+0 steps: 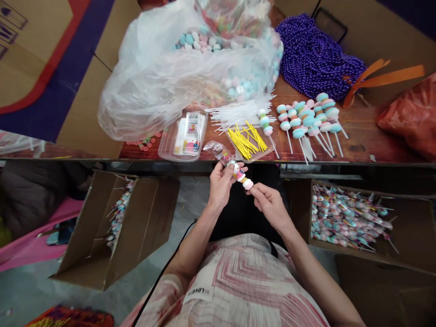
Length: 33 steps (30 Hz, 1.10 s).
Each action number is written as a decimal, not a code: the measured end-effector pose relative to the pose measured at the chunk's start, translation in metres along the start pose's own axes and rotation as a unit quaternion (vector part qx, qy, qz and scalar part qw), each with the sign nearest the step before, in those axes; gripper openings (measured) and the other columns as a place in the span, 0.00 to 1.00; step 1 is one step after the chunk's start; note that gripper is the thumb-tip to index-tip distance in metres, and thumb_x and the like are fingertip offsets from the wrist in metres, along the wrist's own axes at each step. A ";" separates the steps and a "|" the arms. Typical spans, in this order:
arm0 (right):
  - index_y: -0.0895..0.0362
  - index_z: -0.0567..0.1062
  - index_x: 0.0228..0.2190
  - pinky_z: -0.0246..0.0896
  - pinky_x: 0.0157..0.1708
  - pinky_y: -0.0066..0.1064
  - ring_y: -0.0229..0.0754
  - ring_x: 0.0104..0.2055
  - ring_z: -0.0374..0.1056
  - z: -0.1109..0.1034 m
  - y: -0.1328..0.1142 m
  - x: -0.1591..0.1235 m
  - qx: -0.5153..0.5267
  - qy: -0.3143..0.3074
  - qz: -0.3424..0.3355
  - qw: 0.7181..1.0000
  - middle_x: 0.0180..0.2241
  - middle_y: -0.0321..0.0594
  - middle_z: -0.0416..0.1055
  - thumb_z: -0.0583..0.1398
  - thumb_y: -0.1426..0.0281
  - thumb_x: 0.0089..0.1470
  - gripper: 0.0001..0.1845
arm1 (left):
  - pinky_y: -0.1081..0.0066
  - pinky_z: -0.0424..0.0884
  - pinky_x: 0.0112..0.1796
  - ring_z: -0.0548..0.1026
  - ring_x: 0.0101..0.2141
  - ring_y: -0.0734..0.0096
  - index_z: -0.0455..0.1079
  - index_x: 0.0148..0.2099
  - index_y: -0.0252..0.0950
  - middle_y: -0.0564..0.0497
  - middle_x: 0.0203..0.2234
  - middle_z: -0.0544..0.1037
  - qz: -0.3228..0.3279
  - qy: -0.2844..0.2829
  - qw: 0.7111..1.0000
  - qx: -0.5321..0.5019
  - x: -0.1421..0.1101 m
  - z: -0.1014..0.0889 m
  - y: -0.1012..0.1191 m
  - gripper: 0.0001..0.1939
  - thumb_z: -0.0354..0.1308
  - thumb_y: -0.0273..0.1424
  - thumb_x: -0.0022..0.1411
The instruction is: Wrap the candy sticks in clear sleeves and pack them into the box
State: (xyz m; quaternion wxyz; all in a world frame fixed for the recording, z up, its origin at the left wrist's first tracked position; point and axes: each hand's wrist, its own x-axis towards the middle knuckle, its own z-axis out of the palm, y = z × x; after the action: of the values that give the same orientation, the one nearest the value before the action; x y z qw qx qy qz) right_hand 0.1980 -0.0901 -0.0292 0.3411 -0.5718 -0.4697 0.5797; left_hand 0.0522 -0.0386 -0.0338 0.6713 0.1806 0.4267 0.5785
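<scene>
My left hand (221, 181) is closed around a small clear plastic sleeve (218, 151) with a candy skewer (242, 177) partly inside it. My right hand (269, 202) pinches the lower end of that skewer, just below its last pink-white candy. Both hands hover below the front edge of the wooden table (361, 136). On the table right above them sit a clear tray of yellow twist ties (248, 140) and a row of several finished unwrapped skewers (308, 120).
A big clear bag of pastel candies (190, 68) fills the table's back. White sticks (238, 113), a tray of sleeves (185, 136), purple beads (313, 59) and a red bag (412, 116) lie around. Cardboard boxes of wrapped skewers stand at the left (116, 218) and right (344, 218).
</scene>
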 end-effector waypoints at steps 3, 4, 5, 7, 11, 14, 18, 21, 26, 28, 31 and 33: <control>0.55 0.74 0.29 0.44 0.21 0.27 0.33 0.20 0.51 0.004 -0.003 -0.004 -0.121 0.032 -0.060 0.990 0.18 0.29 0.56 0.55 0.56 0.63 0.18 | 0.66 0.76 0.41 0.84 0.39 0.59 0.72 0.40 0.36 0.45 0.36 0.84 0.008 0.013 1.000 0.005 0.003 -0.002 0.002 0.24 0.74 0.45 0.48; 0.55 0.74 0.29 0.45 0.23 0.27 0.32 0.21 0.51 0.005 -0.005 -0.006 -0.164 0.041 -0.080 0.982 0.19 0.29 0.56 0.55 0.57 0.63 0.18 | 0.66 0.76 0.41 0.84 0.39 0.59 0.72 0.39 0.36 0.45 0.36 0.84 0.015 0.016 1.000 0.000 0.004 -0.003 0.003 0.23 0.73 0.45 0.48; 0.55 0.74 0.28 0.45 0.23 0.27 0.32 0.21 0.50 0.006 -0.006 -0.009 -0.198 0.052 -0.094 0.974 0.19 0.29 0.55 0.55 0.58 0.64 0.17 | 0.66 0.76 0.42 0.83 0.40 0.59 0.72 0.39 0.36 0.45 0.36 0.84 0.025 0.017 1.000 -0.006 0.004 -0.004 0.003 0.23 0.73 0.45 0.49; 0.55 0.74 0.29 0.45 0.24 0.28 0.32 0.21 0.49 0.006 -0.008 -0.011 -0.230 0.073 -0.104 0.965 0.20 0.29 0.55 0.54 0.60 0.64 0.17 | 0.66 0.76 0.42 0.83 0.41 0.59 0.71 0.40 0.37 0.46 0.37 0.84 0.043 0.010 0.999 -0.019 0.005 -0.004 0.004 0.22 0.73 0.44 0.50; 0.55 0.74 0.30 0.46 0.24 0.27 0.33 0.22 0.50 0.010 -0.005 -0.009 -0.171 0.073 -0.080 0.979 0.20 0.29 0.55 0.54 0.58 0.65 0.17 | 0.67 0.76 0.42 0.83 0.43 0.59 0.71 0.40 0.37 0.45 0.39 0.84 0.033 -0.010 0.999 -0.015 0.005 -0.001 0.000 0.22 0.73 0.45 0.50; 0.55 0.73 0.30 0.46 0.22 0.27 0.33 0.21 0.51 0.015 -0.001 -0.003 -0.075 0.054 -0.049 0.995 0.19 0.29 0.55 0.56 0.56 0.63 0.17 | 0.67 0.75 0.43 0.82 0.44 0.59 0.71 0.41 0.37 0.45 0.39 0.83 0.016 -0.008 1.000 -0.009 0.004 0.000 -0.003 0.23 0.74 0.44 0.49; 0.55 0.72 0.30 0.44 0.21 0.27 0.33 0.19 0.50 0.018 -0.001 0.003 -0.013 0.036 -0.033 0.999 0.17 0.28 0.54 0.56 0.55 0.62 0.18 | 0.65 0.76 0.42 0.83 0.43 0.57 0.71 0.41 0.37 0.44 0.38 0.83 -0.008 -0.021 1.000 0.003 0.004 -0.002 -0.003 0.23 0.74 0.43 0.49; 0.55 0.72 0.29 0.47 0.24 0.27 0.33 0.21 0.51 0.017 -0.004 0.002 -0.106 0.070 -0.079 0.989 0.19 0.29 0.56 0.55 0.58 0.63 0.17 | 0.63 0.76 0.42 0.83 0.42 0.56 0.71 0.40 0.37 0.44 0.38 0.84 -0.021 -0.028 0.999 0.015 0.002 -0.002 -0.001 0.24 0.74 0.45 0.48; 0.55 0.69 0.26 0.48 0.25 0.27 0.32 0.21 0.52 0.018 -0.007 0.003 -0.183 0.126 -0.116 0.968 0.20 0.29 0.56 0.53 0.61 0.64 0.16 | 0.62 0.76 0.44 0.83 0.42 0.56 0.72 0.40 0.36 0.44 0.38 0.83 -0.038 -0.052 0.998 0.002 -0.005 0.003 -0.005 0.23 0.74 0.43 0.49; 0.55 0.68 0.26 0.48 0.25 0.28 0.33 0.21 0.53 0.022 -0.007 0.008 -0.176 0.125 -0.114 0.970 0.20 0.30 0.58 0.53 0.61 0.64 0.16 | 0.62 0.76 0.45 0.83 0.43 0.56 0.73 0.40 0.35 0.43 0.38 0.83 -0.043 -0.053 0.998 -0.001 -0.008 0.005 -0.008 0.21 0.73 0.43 0.50; 0.55 0.70 0.28 0.48 0.25 0.28 0.33 0.22 0.54 0.027 -0.007 0.013 -0.146 0.119 -0.112 0.976 0.21 0.31 0.60 0.53 0.60 0.64 0.16 | 0.62 0.76 0.46 0.82 0.46 0.55 0.74 0.41 0.35 0.42 0.39 0.83 -0.052 -0.055 0.997 0.005 -0.009 0.004 -0.009 0.21 0.72 0.43 0.51; 0.55 0.70 0.27 0.49 0.25 0.28 0.33 0.22 0.53 0.028 -0.006 0.015 -0.123 0.104 -0.105 0.981 0.21 0.31 0.59 0.54 0.59 0.64 0.17 | 0.62 0.76 0.47 0.81 0.47 0.54 0.74 0.42 0.35 0.41 0.42 0.83 -0.056 -0.059 0.997 0.015 -0.007 0.001 -0.004 0.23 0.73 0.43 0.50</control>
State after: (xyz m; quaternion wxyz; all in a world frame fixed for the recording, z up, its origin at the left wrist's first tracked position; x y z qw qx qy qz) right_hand 0.1682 -0.0789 -0.0312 0.3740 -0.6138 -0.5571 0.4159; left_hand 0.0551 -0.0456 -0.0338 0.7235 0.2003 0.4044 0.5223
